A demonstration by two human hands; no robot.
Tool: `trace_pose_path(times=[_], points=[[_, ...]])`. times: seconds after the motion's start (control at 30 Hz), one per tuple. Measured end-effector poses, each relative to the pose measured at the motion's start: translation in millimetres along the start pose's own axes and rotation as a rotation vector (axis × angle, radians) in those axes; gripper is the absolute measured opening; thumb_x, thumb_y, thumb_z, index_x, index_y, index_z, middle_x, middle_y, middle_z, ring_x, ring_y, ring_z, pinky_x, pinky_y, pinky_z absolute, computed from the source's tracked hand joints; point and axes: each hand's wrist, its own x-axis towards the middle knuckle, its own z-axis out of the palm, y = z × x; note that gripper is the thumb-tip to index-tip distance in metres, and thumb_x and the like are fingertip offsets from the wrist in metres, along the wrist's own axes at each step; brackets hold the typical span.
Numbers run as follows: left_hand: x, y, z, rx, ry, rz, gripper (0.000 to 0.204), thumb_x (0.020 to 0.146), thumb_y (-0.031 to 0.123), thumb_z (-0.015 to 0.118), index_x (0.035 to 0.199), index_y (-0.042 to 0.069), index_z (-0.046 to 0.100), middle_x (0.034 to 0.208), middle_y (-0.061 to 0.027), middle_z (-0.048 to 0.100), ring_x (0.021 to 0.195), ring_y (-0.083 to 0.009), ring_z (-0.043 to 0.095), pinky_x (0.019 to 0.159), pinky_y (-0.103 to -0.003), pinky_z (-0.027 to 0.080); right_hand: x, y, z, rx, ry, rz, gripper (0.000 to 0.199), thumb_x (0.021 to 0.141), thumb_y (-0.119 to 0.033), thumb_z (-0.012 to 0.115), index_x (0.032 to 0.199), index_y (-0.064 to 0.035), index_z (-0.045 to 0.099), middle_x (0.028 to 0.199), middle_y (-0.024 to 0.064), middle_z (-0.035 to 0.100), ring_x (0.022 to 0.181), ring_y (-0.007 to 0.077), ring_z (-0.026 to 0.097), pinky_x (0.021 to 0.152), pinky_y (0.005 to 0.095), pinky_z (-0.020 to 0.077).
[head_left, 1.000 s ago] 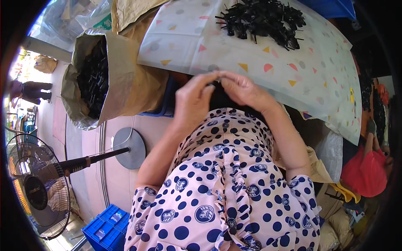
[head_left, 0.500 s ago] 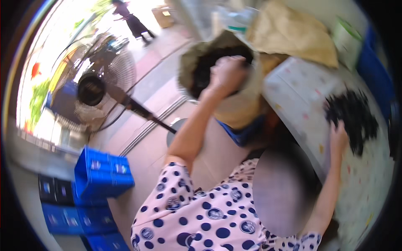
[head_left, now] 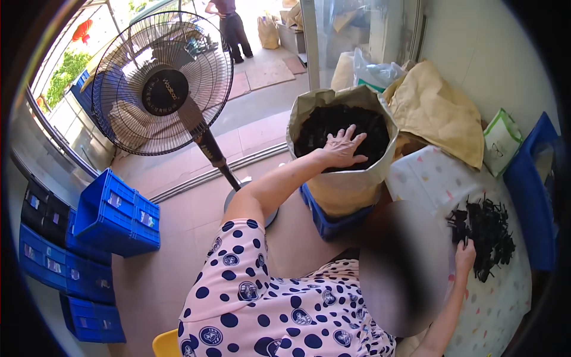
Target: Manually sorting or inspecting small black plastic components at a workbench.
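Note:
My left hand (head_left: pixel 344 147) lies palm down with spread fingers over the dark pieces (head_left: pixel 324 125) that fill a large tan paper sack (head_left: pixel 351 184). On the speckled tabletop at the right, a loose pile of short black strips (head_left: pixel 491 235) is heaped up. At the pile's near left edge is my right hand (head_left: pixel 466 257), its fingertips pinched together on what looks like a black strip. The strips are too small to tell their exact kind.
A standing fan (head_left: pixel 165 89) is at the left, above stacked blue crates (head_left: pixel 119 217). The sack rests in a blue crate (head_left: pixel 324 220). Folded tan sacks (head_left: pixel 440 113), a green-white packet (head_left: pixel 502 140) and a blue bin (head_left: pixel 535 196) border the table. A person (head_left: pixel 232 30) stands outside.
The view has shifted and sharpened. My left hand, earlier blurred and more closed above the sack, now lies spread on its contents. My right hand stays by the pile.

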Motion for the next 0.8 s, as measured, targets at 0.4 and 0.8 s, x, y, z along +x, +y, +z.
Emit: trace_pose_path(times=[0.4, 0.8], points=[[54.4, 15.4, -33.8, 0.017, -0.158, -0.058, 0.055, 0.080, 0.041, 0.063, 0.128, 0.018, 0.049, 0.131, -0.0154, 0.044, 0.119, -0.0364, 0.049, 0.093, -0.056, 0.039, -7.5, -30.6, -83.4, 1.690, -0.495, 0.551, 0.024, 0.095, -0.034, 0.052, 0.099, -0.0109, 0.057, 0.053, -0.0070, 0.032, 0.037, 0.0027, 0.024, 0.033, 0.0198, 0.0193], [-45.5, 187.1, -28.5, -0.915, 0.083, 0.496, 0.030, 0.088, 0.016, 0.060, 0.115, 0.003, 0.056, 0.089, -0.0092, 0.063, 0.072, -0.0186, 0.063, 0.062, -0.031, 0.050, -21.7, -28.7, -72.3, 1.218, -0.329, 0.342, 0.016, 0.097, -0.018, 0.051, 0.108, -0.0074, 0.055, 0.060, -0.0041, 0.044, 0.046, 0.0032, 0.039, 0.040, 0.0201, 0.0329]])
